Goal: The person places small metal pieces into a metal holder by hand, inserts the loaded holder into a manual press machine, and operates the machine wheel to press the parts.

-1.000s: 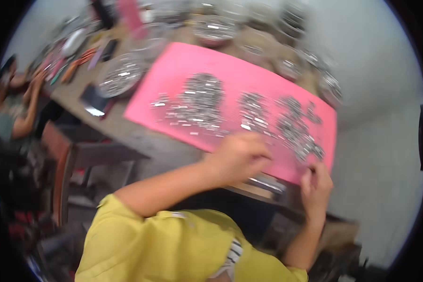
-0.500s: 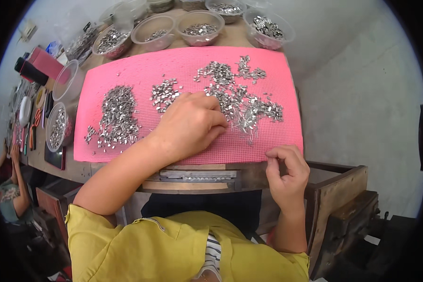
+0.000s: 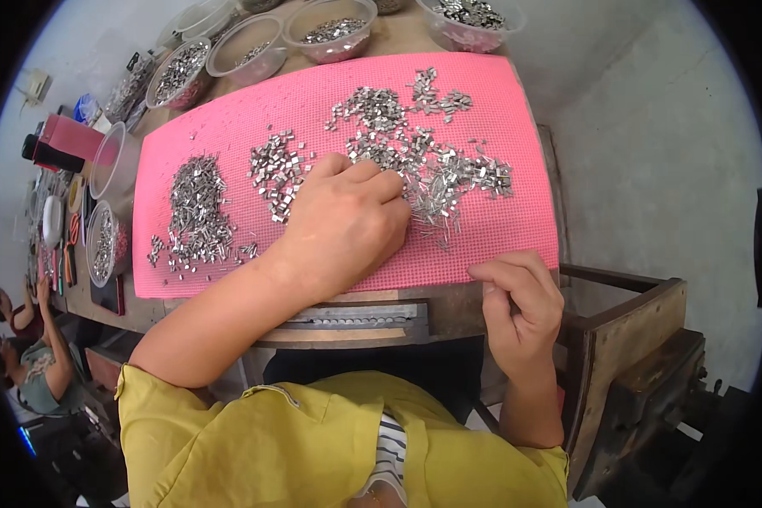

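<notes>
My left hand [image 3: 347, 222] reaches across the pink textured mat [image 3: 254, 110] with its fingers curled down at the near edge of a loose heap of small silvery metal pieces [image 3: 411, 152]. Its fingertips are hidden, so I cannot tell what they hold. Just off the mat's near right edge is my right hand [image 3: 529, 309], thumb and fingers curled together; anything between them is too small to make out. A narrow grey metal bar [image 3: 411, 317] lies at the table's front edge, with a row of small shiny pieces along it, partly behind my left forearm.
A second heap of metal pieces [image 3: 199, 203] lies on the mat's left, and a blocky cluster [image 3: 275, 169] beside my left hand. Plastic bowls of pieces [image 3: 330, 38] line the back. Orange-handled scissors [image 3: 72, 233] lie far left. A wooden drawer [image 3: 635, 339] juts out at right. Other people sit at left.
The view has shifted slightly, so the mat and bowls sit higher in it. My left hand stays curled at the heap, its knuckles turned a little. My right hand remains curled near the mat's edge.
</notes>
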`<state>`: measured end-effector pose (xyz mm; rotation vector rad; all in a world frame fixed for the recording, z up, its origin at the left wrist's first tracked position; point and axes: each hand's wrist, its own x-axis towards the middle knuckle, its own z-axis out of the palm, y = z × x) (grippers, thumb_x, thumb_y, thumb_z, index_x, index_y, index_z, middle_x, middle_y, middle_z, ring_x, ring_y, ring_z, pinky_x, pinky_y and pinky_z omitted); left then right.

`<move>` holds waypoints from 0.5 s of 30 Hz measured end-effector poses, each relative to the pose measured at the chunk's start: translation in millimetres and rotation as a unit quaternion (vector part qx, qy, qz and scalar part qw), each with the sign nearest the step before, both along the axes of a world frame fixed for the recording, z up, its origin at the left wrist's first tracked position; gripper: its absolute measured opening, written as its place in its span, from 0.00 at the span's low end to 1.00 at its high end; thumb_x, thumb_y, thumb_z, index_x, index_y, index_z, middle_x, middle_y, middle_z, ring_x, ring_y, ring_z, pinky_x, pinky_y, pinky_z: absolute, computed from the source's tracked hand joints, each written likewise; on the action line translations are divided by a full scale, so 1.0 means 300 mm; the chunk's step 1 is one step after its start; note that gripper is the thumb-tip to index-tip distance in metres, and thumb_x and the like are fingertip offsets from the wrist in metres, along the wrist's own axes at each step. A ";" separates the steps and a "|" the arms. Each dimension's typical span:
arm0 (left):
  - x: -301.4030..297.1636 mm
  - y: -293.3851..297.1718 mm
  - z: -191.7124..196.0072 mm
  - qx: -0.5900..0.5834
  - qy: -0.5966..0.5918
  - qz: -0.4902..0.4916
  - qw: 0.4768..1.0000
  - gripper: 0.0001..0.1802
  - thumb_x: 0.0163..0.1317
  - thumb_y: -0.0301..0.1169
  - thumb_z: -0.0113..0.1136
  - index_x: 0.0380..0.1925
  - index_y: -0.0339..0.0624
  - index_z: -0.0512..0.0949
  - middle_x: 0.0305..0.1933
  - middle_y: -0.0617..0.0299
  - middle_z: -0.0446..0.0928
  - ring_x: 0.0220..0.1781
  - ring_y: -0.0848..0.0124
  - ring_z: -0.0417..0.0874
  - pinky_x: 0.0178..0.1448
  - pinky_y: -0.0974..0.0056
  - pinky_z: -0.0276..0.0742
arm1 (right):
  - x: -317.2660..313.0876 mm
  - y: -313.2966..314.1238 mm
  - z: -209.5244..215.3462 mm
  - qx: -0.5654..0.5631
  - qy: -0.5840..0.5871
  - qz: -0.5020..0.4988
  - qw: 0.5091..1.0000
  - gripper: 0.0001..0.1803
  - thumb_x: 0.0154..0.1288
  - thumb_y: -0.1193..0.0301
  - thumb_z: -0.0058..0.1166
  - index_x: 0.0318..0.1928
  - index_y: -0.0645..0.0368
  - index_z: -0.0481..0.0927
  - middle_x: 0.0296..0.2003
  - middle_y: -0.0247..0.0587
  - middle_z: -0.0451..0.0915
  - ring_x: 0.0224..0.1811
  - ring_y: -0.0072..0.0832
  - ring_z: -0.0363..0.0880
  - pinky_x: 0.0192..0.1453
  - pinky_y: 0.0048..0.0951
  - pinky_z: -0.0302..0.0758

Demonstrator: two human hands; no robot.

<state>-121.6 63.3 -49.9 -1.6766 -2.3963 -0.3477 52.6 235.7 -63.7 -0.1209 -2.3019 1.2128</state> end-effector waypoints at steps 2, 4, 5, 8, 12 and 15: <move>-0.009 -0.003 -0.024 0.020 0.033 -0.020 0.999 0.09 0.50 0.31 0.71 0.32 0.50 0.84 0.35 0.70 0.78 0.41 0.69 0.81 0.49 0.60 0.72 | -0.007 -0.020 0.001 0.001 0.010 0.015 1.000 0.16 0.58 0.89 0.55 0.44 0.63 0.86 0.35 0.44 0.82 0.33 0.36 0.81 0.37 0.33 0.78; -0.011 -0.006 -0.040 0.026 0.044 -0.012 0.999 0.09 0.50 0.31 0.71 0.33 0.51 0.83 0.35 0.70 0.78 0.41 0.69 0.81 0.49 0.60 0.72 | -0.010 -0.044 0.000 0.004 0.021 0.032 0.999 0.17 0.58 0.88 0.55 0.46 0.62 0.85 0.36 0.44 0.82 0.34 0.38 0.81 0.38 0.35 0.78; -0.007 -0.012 -0.041 0.035 0.055 -0.007 0.998 0.10 0.50 0.31 0.71 0.33 0.51 0.82 0.36 0.70 0.77 0.41 0.69 0.81 0.49 0.60 0.72 | -0.010 -0.056 -0.003 0.006 0.030 0.055 0.998 0.19 0.57 0.88 0.55 0.48 0.61 0.84 0.36 0.44 0.82 0.34 0.41 0.80 0.40 0.38 0.77; 0.019 -0.044 -0.007 0.036 0.026 0.004 0.999 0.11 0.51 0.31 0.70 0.35 0.51 0.79 0.37 0.67 0.77 0.41 0.67 0.80 0.49 0.60 0.72 | -0.014 -0.097 -0.005 0.022 0.043 0.093 0.994 0.21 0.54 0.85 0.55 0.50 0.59 0.81 0.36 0.43 0.81 0.35 0.44 0.78 0.43 0.42 0.73; 0.045 -0.120 -0.001 0.012 0.019 -0.001 1.000 0.12 0.51 0.31 0.70 0.35 0.49 0.78 0.37 0.65 0.75 0.41 0.65 0.79 0.48 0.60 0.72 | -0.027 -0.147 0.000 0.097 0.068 0.142 0.983 0.21 0.54 0.81 0.59 0.50 0.57 0.79 0.34 0.39 0.79 0.37 0.40 0.78 0.44 0.41 0.71; 0.053 -0.147 -0.018 -0.012 0.014 -0.002 1.000 0.12 0.50 0.31 0.70 0.34 0.49 0.78 0.35 0.65 0.74 0.40 0.65 0.78 0.47 0.59 0.72 | -0.034 -0.170 -0.009 0.123 0.070 0.165 0.976 0.23 0.54 0.82 0.60 0.52 0.57 0.77 0.34 0.37 0.79 0.37 0.39 0.78 0.45 0.41 0.72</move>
